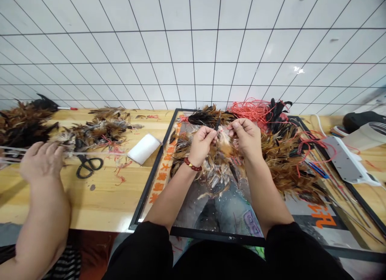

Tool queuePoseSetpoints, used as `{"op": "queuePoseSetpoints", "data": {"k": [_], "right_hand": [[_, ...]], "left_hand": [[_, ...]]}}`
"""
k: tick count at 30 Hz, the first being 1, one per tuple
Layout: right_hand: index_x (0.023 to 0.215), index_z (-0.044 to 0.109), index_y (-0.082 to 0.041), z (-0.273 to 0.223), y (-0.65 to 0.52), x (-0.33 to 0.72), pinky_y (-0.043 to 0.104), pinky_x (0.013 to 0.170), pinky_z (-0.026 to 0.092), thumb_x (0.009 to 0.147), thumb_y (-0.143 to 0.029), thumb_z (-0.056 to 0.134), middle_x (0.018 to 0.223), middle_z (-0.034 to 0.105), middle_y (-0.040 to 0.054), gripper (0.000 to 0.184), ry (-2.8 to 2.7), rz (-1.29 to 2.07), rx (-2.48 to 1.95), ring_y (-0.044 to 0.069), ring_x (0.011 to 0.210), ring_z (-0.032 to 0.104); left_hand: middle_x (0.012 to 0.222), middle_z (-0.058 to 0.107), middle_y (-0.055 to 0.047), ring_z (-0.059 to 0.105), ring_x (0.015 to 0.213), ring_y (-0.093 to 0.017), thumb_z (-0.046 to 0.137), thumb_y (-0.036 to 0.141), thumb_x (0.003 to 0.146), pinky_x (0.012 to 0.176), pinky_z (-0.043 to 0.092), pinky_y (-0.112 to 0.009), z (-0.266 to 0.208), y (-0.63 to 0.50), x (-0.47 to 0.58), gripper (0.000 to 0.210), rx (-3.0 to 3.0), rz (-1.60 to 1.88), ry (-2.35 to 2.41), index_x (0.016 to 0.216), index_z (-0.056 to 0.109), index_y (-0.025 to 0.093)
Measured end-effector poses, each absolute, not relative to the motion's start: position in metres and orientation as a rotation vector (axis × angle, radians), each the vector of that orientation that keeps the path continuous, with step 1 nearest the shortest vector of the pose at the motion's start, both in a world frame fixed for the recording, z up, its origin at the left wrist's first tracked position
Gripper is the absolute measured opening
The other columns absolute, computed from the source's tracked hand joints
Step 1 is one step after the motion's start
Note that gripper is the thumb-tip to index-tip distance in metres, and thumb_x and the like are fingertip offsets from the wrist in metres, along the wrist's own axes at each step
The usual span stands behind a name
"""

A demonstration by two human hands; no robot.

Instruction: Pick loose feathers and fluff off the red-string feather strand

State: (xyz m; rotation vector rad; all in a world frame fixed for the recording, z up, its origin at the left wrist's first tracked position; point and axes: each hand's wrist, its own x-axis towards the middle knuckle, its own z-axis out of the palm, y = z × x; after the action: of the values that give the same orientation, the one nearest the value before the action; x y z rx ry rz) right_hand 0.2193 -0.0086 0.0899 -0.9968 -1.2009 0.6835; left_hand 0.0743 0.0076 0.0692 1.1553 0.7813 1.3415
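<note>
My left hand (202, 145), with a red beaded bracelet at the wrist, is closed in a pinch above the feather pile. Level with it, my right hand (247, 138) also pinches, thumb against fingers. Between the two hands shows a small tuft of pale and brown feathers (224, 145), with a bit of red near its top. What exactly each pinch holds is too small to make out. Loose brown and whitish feathers (215, 173) lie beneath both hands on a black-framed glass panel (183, 231). A dark-tipped feather bundle (205, 116) lies just beyond my left hand.
Red string (253, 110) is heaped behind my right hand, with more brown feathers (280, 163) to its right. A white power strip (345, 159) and blue cutter (318, 170) lie right. Leftward are a white roll (144, 148), black scissors (89, 166) and a co-worker's hand (42, 161).
</note>
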Motion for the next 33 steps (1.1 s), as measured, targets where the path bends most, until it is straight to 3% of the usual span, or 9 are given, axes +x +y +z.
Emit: {"op": "queuePoseSetpoints", "data": {"k": [6,13,16,21,26,33], "right_hand": [[0.08,0.06,-0.02,0.088,-0.007,0.215,0.025,0.058,0.048,0.087,-0.044,0.066,0.075,0.071,0.0012,0.026,-1.178,0.762,-0.91,0.011,0.057,0.059],[0.082,0.065,-0.021,0.083,-0.009,0.222,0.027,0.065,0.047,0.091,-0.031,0.06,0.069,0.065,-0.0007,0.015,-1.5,0.409,-1.16,0.013,0.064,0.059],[0.08,0.064,-0.021,0.083,-0.008,0.221,0.029,0.068,0.048,0.09,-0.026,0.059,0.076,0.067,0.0016,0.013,-1.572,0.32,-1.162,0.015,0.071,0.061],[0.079,0.066,-0.021,0.086,-0.01,0.22,0.032,0.075,0.051,0.091,-0.025,0.06,0.081,0.069,0.003,0.014,-1.622,0.331,-1.073,0.017,0.077,0.063],[0.077,0.066,-0.022,0.089,-0.011,0.221,0.034,0.077,0.052,0.089,-0.025,0.062,0.081,0.07,0.0031,0.013,-1.662,0.315,-1.035,0.017,0.08,0.064],[0.075,0.066,-0.023,0.088,-0.01,0.222,0.034,0.076,0.052,0.087,-0.022,0.065,0.079,0.069,0.0029,0.013,-1.706,0.264,-1.007,0.018,0.079,0.064]], "left_hand": [[0.06,0.055,0.004,0.049,0.054,-0.006,0.085,0.047,0.069,0.05,0.037,-0.02,0.08,0.006,0.067,0.037,1.007,1.293,0.678,0.074,0.062,0.018],[0.105,0.07,-0.004,0.038,0.049,0.0,0.086,0.045,0.067,0.043,0.028,-0.021,0.082,0.0,0.068,0.041,1.055,1.519,0.608,0.069,0.056,0.017],[0.088,0.072,-0.002,0.04,0.046,-0.002,0.086,0.045,0.068,0.041,0.024,-0.019,0.085,-0.001,0.068,0.043,0.951,1.333,0.546,0.072,0.053,0.017],[0.065,0.061,0.004,0.042,0.045,0.0,0.094,0.03,0.055,0.039,0.022,-0.013,0.085,0.006,0.066,0.046,0.684,1.007,0.583,0.073,0.054,0.015],[0.062,0.065,0.002,0.049,0.046,-0.002,0.093,0.024,0.056,0.042,0.031,-0.013,0.079,0.012,0.066,0.042,0.722,1.066,0.724,0.072,0.056,0.015],[0.058,0.066,0.0,0.056,0.051,-0.008,0.093,0.028,0.048,0.051,0.044,-0.022,0.072,0.009,0.072,0.034,0.984,1.184,0.823,0.071,0.073,0.013]]}}
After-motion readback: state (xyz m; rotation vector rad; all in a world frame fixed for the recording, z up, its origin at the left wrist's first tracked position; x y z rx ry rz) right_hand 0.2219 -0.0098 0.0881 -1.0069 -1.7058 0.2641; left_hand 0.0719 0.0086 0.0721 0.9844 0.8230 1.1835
